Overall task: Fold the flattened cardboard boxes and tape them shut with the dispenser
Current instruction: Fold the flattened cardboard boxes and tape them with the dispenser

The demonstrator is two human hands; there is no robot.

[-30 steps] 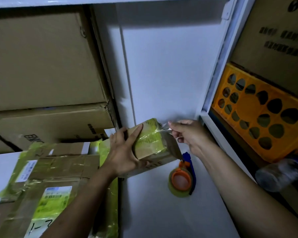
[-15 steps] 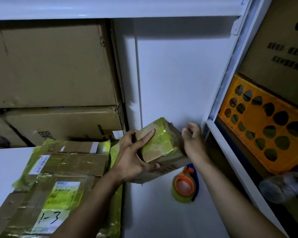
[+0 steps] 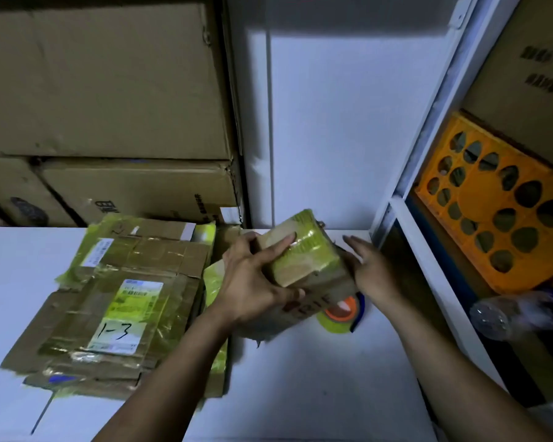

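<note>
Small brown cardboard box banded in yellow-green tape, held above a white tabletop.

The left hand curls round the box's 9 o'clock side; the right hand, fingers straight, lies flat against its 3 o'clock side. An orange-cored tape dispenser sits at its 5 o'clock and flattened taped cartons at 9. Big stacked brown cartons stand at 11, and an orange perforated crate fills the shelf at 3.

Dim, with a cool bluish cast over the white surface and the wall. Light seems to fall from above, though its source is out of view; a dark shadow band crosses the wall's top. The stacked cartons look murky. Motion blur smears the box along its lower edge and the bottle at right. The shelf upright leans from wide-angle distortion.
</note>
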